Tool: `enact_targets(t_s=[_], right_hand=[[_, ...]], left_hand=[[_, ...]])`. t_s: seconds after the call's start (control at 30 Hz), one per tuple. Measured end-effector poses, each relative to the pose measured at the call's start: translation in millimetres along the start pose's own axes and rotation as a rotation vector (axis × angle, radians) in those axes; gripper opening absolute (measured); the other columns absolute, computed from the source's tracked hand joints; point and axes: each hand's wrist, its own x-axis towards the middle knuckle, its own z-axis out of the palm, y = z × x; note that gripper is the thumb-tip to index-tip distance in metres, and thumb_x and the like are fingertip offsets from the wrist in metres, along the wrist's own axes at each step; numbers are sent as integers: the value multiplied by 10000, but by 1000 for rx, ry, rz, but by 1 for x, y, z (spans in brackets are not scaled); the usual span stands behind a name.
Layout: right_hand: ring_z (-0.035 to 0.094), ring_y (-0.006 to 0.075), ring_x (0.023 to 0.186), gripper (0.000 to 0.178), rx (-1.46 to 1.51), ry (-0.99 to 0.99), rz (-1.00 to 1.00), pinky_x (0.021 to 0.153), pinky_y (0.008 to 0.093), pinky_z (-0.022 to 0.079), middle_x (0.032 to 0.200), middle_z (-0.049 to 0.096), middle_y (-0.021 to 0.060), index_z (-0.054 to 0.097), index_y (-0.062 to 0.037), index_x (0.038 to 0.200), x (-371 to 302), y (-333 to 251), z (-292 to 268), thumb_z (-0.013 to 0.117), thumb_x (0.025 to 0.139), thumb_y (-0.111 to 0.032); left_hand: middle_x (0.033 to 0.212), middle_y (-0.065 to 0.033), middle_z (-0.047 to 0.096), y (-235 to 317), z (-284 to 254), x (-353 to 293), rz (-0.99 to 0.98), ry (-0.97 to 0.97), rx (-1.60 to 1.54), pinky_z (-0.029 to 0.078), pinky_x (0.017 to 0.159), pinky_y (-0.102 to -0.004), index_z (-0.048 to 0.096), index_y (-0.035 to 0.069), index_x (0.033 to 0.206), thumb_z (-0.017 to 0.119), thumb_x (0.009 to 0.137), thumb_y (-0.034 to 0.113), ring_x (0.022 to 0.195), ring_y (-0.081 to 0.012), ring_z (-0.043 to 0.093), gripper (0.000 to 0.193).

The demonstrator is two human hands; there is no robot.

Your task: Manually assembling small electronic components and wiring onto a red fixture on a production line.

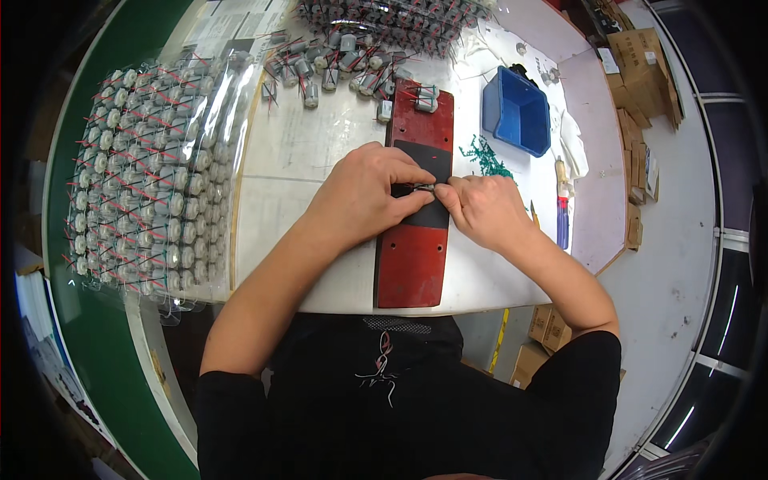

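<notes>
Both hands meet over the black pad (434, 214) in the middle of a long red board (412, 268). My left hand (372, 192) is closed, thumb and fingers pinching a small dark, partly shiny piece (418, 187) mostly covered by the fingers. From the other side my right hand (486, 206) pinches at the same spot, its thumb and fingertip pressed together; what lies between them is too small to name. A small grey motor (426, 99) with wires sits at the far end of the board.
Loose motors with red wires (310, 96) lie beyond my left hand. Clear plastic trays of motors (144, 184) stand at the left, with more trays (392, 24) behind. To the right are a blue bin (512, 132), tiny green pieces (488, 158) and a screwdriver (562, 212).
</notes>
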Motion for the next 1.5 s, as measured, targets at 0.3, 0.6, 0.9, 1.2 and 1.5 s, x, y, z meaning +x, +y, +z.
enact_targets(t_s=[0.3,0.6,0.9,1.2,1.5], right_hand=[[686,290,689,126,365,349,-150,601,389,551,958,685,122,715,-56,989,2,-21,-3,759,887,-115],[687,241,733,223,197,646,-91,611,323,549,1022,691,96,748,-67,1051,55,0,19,804,839,-31],[663,217,750,141,474,448,293,649,331,532,983,695,100,738,-13,1022,5,25,-19,779,899,-69],[665,273,779,158,340,310,304,731,371,527,943,680,133,725,-12,1024,0,40,12,767,915,-119],[682,335,838,196,379,345,451,755,414,541,980,669,139,695,-47,1053,11,25,24,725,959,-216]], left_hand=[[1100,-113,756,-27,-13,18,-125,340,-235,542,921,-418,803,90,1072,758,848,169,1037,-320,668,242],[1181,-114,592,-39,-17,24,10,347,538,502,966,-436,719,166,1258,660,833,65,1150,-336,548,442],[1120,-113,588,-15,-23,13,-19,241,662,505,914,-432,694,170,1224,733,831,130,1091,-323,558,397],[984,-131,616,-17,-23,12,-177,124,578,528,847,-472,649,111,1149,741,890,178,975,-338,619,283],[1035,-145,697,13,-26,-1,-82,215,222,547,784,-390,650,43,1191,699,924,72,861,-306,683,272]])
